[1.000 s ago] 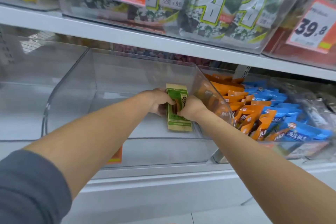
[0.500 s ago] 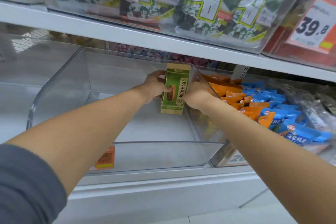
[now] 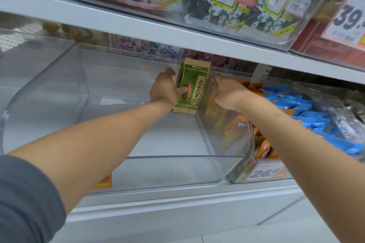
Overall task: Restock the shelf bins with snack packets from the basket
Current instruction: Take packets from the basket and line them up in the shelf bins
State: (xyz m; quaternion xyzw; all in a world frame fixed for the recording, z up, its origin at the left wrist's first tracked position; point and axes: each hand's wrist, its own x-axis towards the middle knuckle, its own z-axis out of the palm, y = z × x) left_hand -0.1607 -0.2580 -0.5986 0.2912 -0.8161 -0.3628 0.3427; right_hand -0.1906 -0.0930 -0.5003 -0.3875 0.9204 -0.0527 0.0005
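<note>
Seed packet (image 3: 190, 87) stands upright in the back right corner of the clear bin (image 3: 158, 156), between my hands. My left hand (image 3: 165, 89) grips its left edge. My right hand (image 3: 227, 90) is just beside it, and I cannot tell whether it has hold.

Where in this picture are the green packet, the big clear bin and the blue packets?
green packet (image 3: 194, 87): head view, on its printed front face.
clear bin (image 3: 167, 171): head view, on its front wall.
blue packets (image 3: 292, 102): head view, on a packet at the top of the pile.
</note>
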